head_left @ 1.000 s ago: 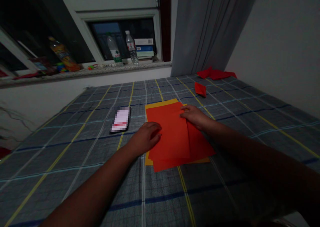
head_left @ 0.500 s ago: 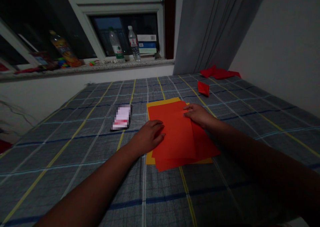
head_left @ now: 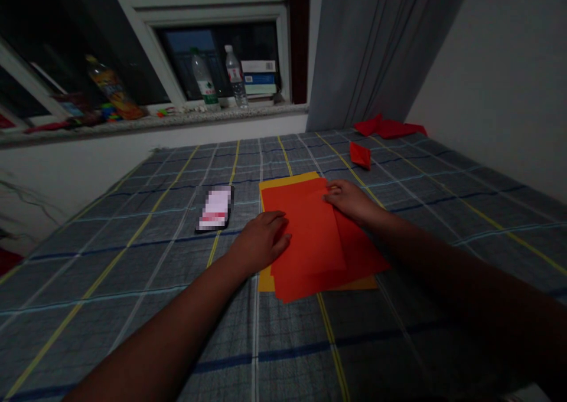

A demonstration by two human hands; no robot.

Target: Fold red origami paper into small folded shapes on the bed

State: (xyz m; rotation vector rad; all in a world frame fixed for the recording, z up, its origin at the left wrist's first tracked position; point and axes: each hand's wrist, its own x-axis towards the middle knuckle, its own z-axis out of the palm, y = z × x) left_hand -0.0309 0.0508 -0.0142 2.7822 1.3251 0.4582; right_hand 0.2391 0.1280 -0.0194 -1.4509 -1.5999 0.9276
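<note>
Several sheets of paper lie loosely stacked on a checked bed cover: an orange sheet of paper [head_left: 305, 237] on top, a redder sheet [head_left: 361, 248] fanned out to the right under it, and a yellow sheet [head_left: 266, 283] at the bottom. My left hand [head_left: 261, 242] rests on the left side of the orange sheet, thumb and fingers spread apart. At the upper right edge of that same sheet, my right hand [head_left: 348, 200] pinches the paper between thumb and fingers. Part of the yellow sheet is hidden by the others.
A phone [head_left: 215, 208] lies left of the papers. Beyond them are a folded red paper piece [head_left: 360, 156] and more red paper [head_left: 392, 128] by the curtain [head_left: 354, 54]. Bottles [head_left: 206, 83] and stacked books [head_left: 259, 80] stand on the windowsill [head_left: 266, 111].
The orange sheet's right edge has shifted slightly left and up, with my right hand moving the same small way. My left hand has stayed nearly in place.
</note>
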